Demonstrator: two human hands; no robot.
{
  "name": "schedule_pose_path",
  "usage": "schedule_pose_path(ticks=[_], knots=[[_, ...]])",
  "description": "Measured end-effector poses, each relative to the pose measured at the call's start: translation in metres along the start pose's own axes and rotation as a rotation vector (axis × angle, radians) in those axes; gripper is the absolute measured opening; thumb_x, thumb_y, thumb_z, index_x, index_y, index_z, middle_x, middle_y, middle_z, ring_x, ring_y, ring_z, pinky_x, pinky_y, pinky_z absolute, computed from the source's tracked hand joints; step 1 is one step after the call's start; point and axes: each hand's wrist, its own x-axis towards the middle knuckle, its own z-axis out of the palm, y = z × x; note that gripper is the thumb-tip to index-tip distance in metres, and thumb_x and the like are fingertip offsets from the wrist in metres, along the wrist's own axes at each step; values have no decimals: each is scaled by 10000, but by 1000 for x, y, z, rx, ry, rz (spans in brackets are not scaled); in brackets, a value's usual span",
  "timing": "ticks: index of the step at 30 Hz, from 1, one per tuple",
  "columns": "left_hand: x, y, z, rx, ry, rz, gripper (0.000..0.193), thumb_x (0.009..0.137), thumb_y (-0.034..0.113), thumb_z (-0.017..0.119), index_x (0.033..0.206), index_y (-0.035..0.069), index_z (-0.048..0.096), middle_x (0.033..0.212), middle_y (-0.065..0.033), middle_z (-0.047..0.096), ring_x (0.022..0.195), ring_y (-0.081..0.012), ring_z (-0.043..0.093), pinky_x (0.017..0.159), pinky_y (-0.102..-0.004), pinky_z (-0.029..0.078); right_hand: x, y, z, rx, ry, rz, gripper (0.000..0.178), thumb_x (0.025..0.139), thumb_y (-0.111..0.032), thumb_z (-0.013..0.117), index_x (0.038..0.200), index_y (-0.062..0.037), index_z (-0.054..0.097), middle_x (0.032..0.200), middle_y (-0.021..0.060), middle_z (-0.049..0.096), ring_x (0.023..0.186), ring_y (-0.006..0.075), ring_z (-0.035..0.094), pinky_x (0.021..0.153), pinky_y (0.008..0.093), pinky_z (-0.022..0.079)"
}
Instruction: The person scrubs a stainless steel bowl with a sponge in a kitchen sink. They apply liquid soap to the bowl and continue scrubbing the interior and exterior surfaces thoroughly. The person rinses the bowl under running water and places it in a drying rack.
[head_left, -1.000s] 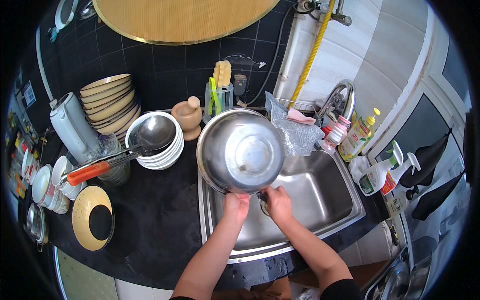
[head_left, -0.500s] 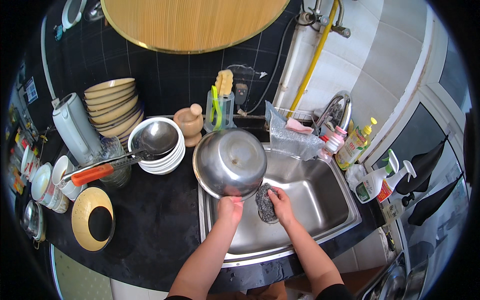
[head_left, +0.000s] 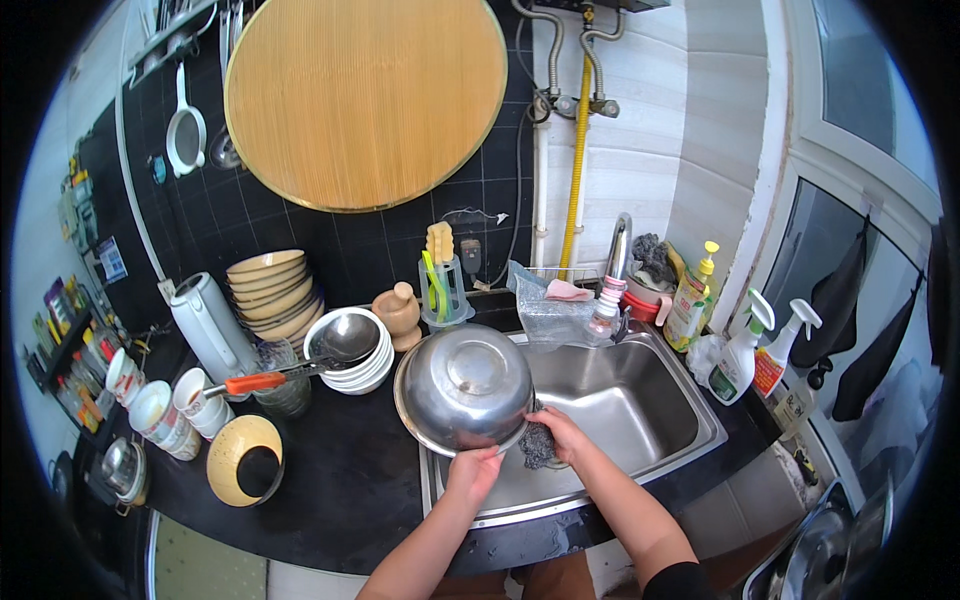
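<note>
Forearms (head_left: 425, 545) slanting inward; left hand (head_left: 474, 474) gripping metal bowl (head_left: 468, 388), right hand (head_left: 564, 436) clutching scourer (head_left: 538, 448).

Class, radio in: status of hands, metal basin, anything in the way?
Left hand gripping metal basin by near rim; right hand holding grey scourer. Basin bottom-up, over sink, left side. Possible obstacle: white bowls, close left.

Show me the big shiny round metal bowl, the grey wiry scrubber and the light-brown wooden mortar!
Big shiny round metal bowl (head_left: 468, 386): head view, on its underside.
Grey wiry scrubber (head_left: 538, 447): head view, on its middle.
Light-brown wooden mortar (head_left: 398, 317): head view, on its cup's outer wall.
</note>
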Motion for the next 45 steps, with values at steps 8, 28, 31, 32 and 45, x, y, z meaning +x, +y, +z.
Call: schedule_pose_path(ticks=[8,28,31,32,45], knots=[[-21,4,1,217,-27,-64,379,736,-160,448,1090,-27,428,1102,-142,485,1093,-300,474,1016,-477,354,-29,-26,17,-47,47,-325,267,756,-33,539,1022,-17,549,834,58,620,692,135,595,636,283,509],[2,87,31,1543,-322,616,713,835,315,608,1374,5,259,1397,-191,311,1303,-268,291,1055,-325,239,-19,-91,36,-1127,-46,-524,296,712,-103,566,993,-28,621,807,30,624,750,108,563,724,256,462],[8,84,28,1590,-249,571,337,855,286,592,1045,8,566,957,-100,591,891,-155,537,783,-276,423,-8,-95,23,-1112,-145,-452,291,711,-83,569,991,-35,626,818,25,627,750,102,561,728,253,464],[9,84,29,1617,-238,456,282,861,276,587,953,10,610,839,-71,622,781,-125,560,707,-263,446,-7,-97,18,-1114,-168,-426,290,710,-77,570,991,-37,627,821,23,627,750,100,561,729,252,464],[57,18,0,1281,-24,492,395,885,303,561,642,-9,560,540,28,453,522,-65,374,481,-258,334,-4,-44,-1,-1390,383,-761,298,735,-91,644,1026,-86,577,954,113,584,922,290,565,798,361,455]])
